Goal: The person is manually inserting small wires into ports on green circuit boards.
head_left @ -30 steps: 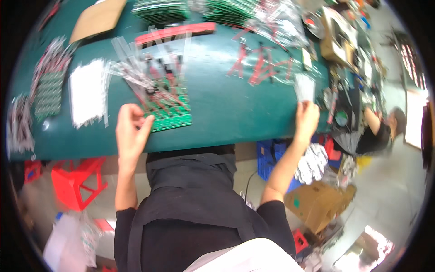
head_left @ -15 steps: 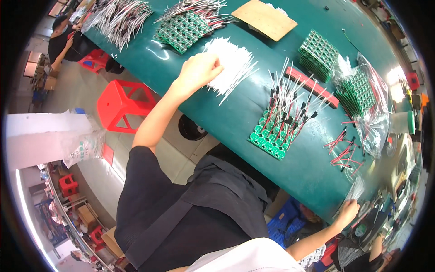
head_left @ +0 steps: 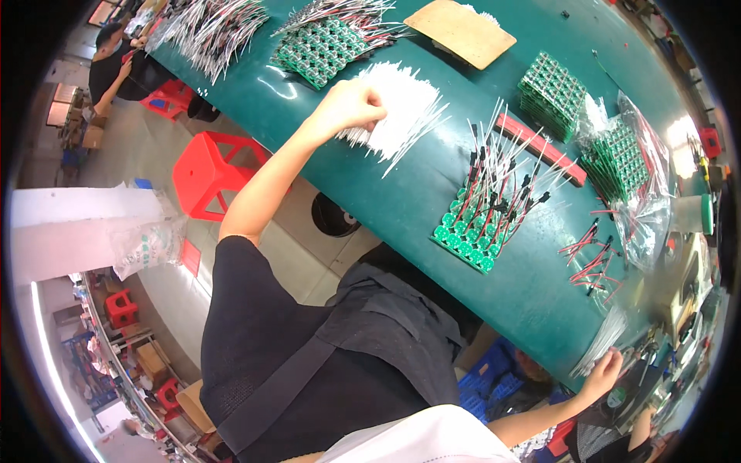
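My left hand (head_left: 349,109) is over the near left part of a pile of thin white sticks or tubes (head_left: 407,114), its fingers curled closed. Whatever it may pinch is hidden. At the table's right end, my right hand (head_left: 603,373) has its fingers closed beside a bunch of thin whitish strands (head_left: 604,340); I cannot make out what is between them. Between the hands stands a green circuit board panel (head_left: 465,241), with red, black and white wires rising from it. Loose red wires with black ends (head_left: 593,262) lie on the table nearer my right hand.
The green table (head_left: 370,197) also bears a red bar (head_left: 540,149), stacked green boards (head_left: 553,94), boards in clear plastic (head_left: 617,162), a wired board stack (head_left: 320,52), a wire heap (head_left: 212,35) and a tan board (head_left: 461,33). A red stool (head_left: 202,174) stands left.
The whole view has shifted slightly, moving the table's things rightward in the picture. My left hand sits a little further left over the pile. More of the strands shows above my right hand.
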A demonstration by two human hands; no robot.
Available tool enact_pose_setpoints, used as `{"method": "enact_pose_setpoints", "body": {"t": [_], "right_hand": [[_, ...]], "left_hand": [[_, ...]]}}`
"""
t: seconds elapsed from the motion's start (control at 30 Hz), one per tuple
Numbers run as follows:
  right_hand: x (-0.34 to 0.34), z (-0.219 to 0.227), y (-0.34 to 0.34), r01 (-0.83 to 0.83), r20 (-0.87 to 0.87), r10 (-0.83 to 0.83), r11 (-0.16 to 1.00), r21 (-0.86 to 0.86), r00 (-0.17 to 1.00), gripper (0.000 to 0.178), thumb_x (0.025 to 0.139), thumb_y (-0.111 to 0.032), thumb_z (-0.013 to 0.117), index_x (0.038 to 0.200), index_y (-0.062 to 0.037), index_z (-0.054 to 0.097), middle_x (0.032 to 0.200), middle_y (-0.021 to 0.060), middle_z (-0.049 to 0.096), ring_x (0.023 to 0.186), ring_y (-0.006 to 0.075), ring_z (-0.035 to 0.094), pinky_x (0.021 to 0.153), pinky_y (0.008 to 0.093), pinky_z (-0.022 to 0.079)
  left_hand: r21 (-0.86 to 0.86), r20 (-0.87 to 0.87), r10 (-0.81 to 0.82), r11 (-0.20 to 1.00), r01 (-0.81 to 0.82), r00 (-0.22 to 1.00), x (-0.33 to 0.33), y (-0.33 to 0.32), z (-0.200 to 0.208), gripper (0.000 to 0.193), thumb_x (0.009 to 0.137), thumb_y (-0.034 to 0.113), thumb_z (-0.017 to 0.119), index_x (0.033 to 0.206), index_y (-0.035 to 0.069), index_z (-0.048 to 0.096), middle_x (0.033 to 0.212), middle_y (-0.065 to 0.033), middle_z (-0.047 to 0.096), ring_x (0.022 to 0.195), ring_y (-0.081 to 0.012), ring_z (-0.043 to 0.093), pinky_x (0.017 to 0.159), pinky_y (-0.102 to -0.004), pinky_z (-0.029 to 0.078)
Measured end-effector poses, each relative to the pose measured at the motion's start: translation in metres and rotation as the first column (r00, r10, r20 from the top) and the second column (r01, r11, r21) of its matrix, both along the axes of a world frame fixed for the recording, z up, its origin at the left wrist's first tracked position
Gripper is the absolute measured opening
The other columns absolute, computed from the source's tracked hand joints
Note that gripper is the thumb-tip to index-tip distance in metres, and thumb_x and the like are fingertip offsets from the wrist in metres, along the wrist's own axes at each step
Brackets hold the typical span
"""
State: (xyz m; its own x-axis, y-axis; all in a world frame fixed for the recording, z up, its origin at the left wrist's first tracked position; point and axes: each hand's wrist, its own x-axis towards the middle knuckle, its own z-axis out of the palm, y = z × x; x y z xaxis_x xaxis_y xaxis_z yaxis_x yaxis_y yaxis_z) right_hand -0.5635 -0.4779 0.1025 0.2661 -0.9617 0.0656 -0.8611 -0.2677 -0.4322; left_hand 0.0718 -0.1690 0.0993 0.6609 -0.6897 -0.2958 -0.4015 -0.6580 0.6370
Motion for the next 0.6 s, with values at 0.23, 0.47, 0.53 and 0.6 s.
{"method": "enact_pose_setpoints", "body": {"t": [0.23, 0.47, 0.53, 0.6], "right_hand": [[0.117, 0.007, 0.119, -0.004, 0.704, -0.051, 0.997, 0.076, 0.709, 0.018, 0.097, -0.011, 0.057, 0.11, 0.0011, 0.059, 0.096, 0.0091, 0.065, 0.068, 0.0112, 0.061, 0.06, 0.0226, 0.051], [0.218, -0.033, 0.175, -0.116, 0.523, 0.159, 0.987, -0.116, 0.837, 0.009, 0.091, 0.001, 0.06, 0.097, 0.0054, 0.066, 0.093, 0.0133, 0.068, 0.083, 0.022, 0.066, 0.077, 0.0323, 0.053], [0.226, -0.04, 0.179, -0.163, 0.493, 0.232, 0.97, -0.18, 0.838, 0.009, 0.088, 0.002, 0.064, 0.095, 0.0055, 0.068, 0.091, 0.014, 0.069, 0.084, 0.0239, 0.066, 0.079, 0.033, 0.052], [0.228, -0.046, 0.184, -0.143, 0.552, 0.201, 0.979, -0.147, 0.809, 0.008, 0.087, 0.003, 0.065, 0.094, 0.0052, 0.069, 0.092, 0.0141, 0.07, 0.084, 0.0234, 0.067, 0.078, 0.0324, 0.053]], "left_hand": [[-0.355, -0.42, 0.117, 0.892, -0.281, 0.9, -0.037, 0.02, 0.017, 0.019, 0.091, 0.014, 0.065, 0.097, -0.004, 0.063, 0.089, -0.0125, 0.07, 0.082, -0.0183, 0.07, 0.074, -0.0281, 0.057], [-0.648, -0.326, 0.126, 0.691, -0.319, 0.937, -0.144, 0.012, -0.003, 0.025, 0.086, -0.004, 0.067, 0.11, -0.011, 0.062, 0.097, -0.015, 0.068, 0.092, -0.0204, 0.07, 0.08, -0.0273, 0.056], [-0.703, -0.158, 0.133, 0.681, -0.206, 0.978, -0.156, 0.011, -0.02, 0.015, 0.086, -0.004, 0.068, 0.101, -0.006, 0.068, 0.098, -0.013, 0.07, 0.089, -0.0192, 0.07, 0.079, -0.027, 0.055], [-0.744, -0.074, 0.108, 0.656, -0.127, 0.991, -0.158, 0.011, -0.036, 0.014, 0.085, -0.005, 0.068, 0.099, -0.004, 0.069, 0.097, -0.0124, 0.071, 0.088, -0.0185, 0.069, 0.078, -0.0267, 0.055]]}}
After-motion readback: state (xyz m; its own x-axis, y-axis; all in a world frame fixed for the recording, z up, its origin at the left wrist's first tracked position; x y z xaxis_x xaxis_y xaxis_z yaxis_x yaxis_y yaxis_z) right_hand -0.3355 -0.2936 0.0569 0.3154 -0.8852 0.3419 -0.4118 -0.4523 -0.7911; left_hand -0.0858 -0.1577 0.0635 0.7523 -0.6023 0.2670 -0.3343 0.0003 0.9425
